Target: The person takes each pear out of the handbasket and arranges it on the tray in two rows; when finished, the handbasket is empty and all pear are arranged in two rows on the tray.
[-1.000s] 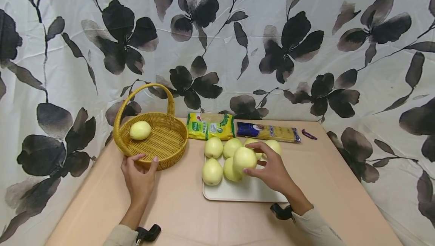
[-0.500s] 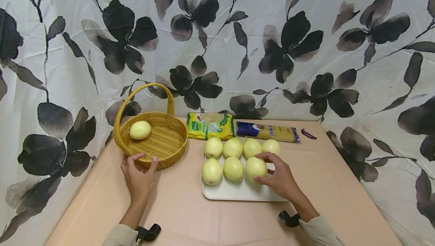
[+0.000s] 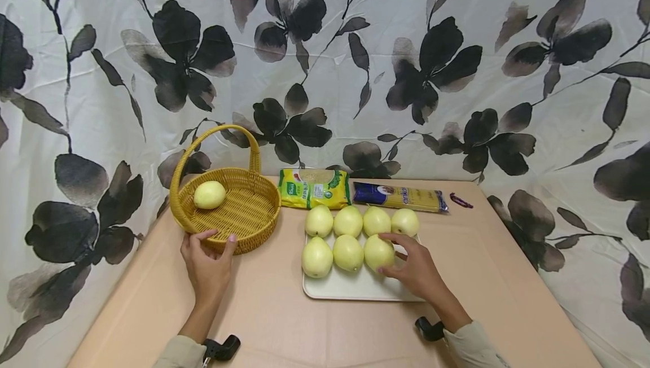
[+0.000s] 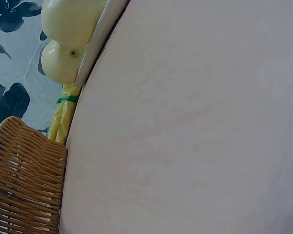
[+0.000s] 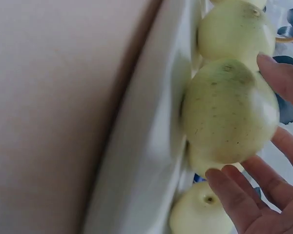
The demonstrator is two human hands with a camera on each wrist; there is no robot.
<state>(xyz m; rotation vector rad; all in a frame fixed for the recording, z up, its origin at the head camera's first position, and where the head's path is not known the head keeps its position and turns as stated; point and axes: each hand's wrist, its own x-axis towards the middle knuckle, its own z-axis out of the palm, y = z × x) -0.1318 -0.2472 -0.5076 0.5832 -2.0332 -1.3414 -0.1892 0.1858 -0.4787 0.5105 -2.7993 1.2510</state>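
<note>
The yellow wicker basket with a tall arched handle stands at the left of the table, one pale pear inside. My left hand holds its near rim by the index finger and thumb; the left wrist view shows the basket's side but not the hand. On the white tray sit several pale green-yellow pears in two rows. My right hand holds the rightmost front-row pear, low at the tray. In the right wrist view, my thumb and fingers surround this speckled pear.
Behind the tray lie a yellow-green food packet, a blue and yellow pasta packet and a small dark red item. A floral cloth hangs behind the table's far edge. Black cameras sit at both wrists.
My right hand has lowered the pear from above the front row to its right end, then shifted it slightly left toward the neighbouring pear. The left hand and basket have stayed put.
</note>
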